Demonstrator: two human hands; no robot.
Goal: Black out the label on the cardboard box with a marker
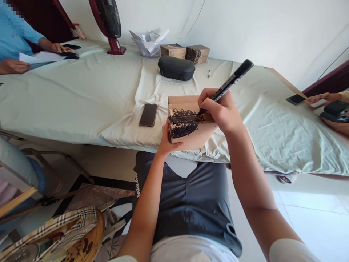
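Observation:
A small brown cardboard box (195,138) sits tilted at the table's front edge, its near left corner covered in black scribbles over the top and side. My left hand (169,140) grips that lower left corner, thumb along the side; some of its fingers are hidden behind the box. In my right hand (219,109) is a black marker (231,80), pinched like a pen, its tip down at the scribbled top face. Just left of the box lies a dark smartphone (148,115).
Behind the box are a black zip case (176,68), two scribbled cardboard boxes (198,54), a white basket (148,45) of papers and a maroon fan (116,47). A person in blue (20,40) holds papers at left; another person's hands (331,102) show at right, near a phone (296,99).

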